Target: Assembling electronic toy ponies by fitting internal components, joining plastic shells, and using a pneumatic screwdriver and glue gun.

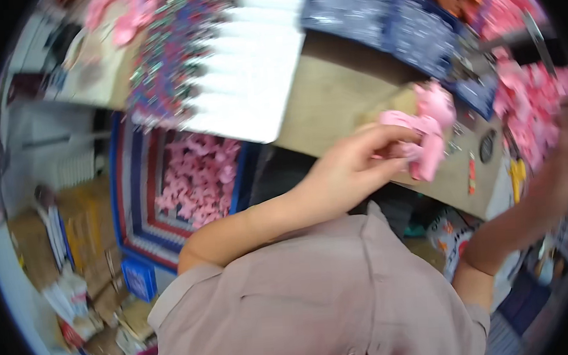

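Note:
Over the table, my left hand (361, 163) is closed on a small pink plastic toy figure (432, 132) with a rounded head and stubby limbs. Its thumb and fingers pinch the figure at one side. At the far right, my right hand (561, 160) is raised beside a heap of pink toy parts (533, 97). That hand is blurred and lies near a dark upright shape at the picture's edge, so its fingers cannot be made out.
A white ridged tray (257, 55) with colourful shiny pieces along its left side lies on the table (324, 84). Blue bins (378, 22) of clear packets stand behind. A striped container (130, 206) of pink parts sits lower left. Near the right edge lies a red-orange tool (472, 174).

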Demonstrator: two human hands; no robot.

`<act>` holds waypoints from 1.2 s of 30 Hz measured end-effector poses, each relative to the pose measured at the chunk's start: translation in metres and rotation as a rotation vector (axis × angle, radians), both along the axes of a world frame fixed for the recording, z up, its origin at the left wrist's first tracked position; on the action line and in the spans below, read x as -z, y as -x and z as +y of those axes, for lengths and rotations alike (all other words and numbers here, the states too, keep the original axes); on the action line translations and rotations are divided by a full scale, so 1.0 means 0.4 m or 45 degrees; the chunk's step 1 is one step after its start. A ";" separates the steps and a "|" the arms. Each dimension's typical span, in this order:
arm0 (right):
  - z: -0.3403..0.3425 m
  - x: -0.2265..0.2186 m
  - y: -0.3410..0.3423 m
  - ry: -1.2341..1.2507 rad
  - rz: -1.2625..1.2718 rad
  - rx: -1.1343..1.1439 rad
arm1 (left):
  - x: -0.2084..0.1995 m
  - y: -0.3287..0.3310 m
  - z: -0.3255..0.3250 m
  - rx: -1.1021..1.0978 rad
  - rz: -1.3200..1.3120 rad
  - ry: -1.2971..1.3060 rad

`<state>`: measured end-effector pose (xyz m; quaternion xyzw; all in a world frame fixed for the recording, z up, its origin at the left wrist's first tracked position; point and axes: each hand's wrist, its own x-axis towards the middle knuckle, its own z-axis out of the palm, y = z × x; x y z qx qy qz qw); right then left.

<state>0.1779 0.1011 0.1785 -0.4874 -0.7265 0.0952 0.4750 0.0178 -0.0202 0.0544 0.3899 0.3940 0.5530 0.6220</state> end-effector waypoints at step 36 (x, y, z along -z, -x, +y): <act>-0.093 0.261 -0.105 -0.012 -1.174 -0.704 | 0.009 -0.111 0.096 0.014 2.092 -0.877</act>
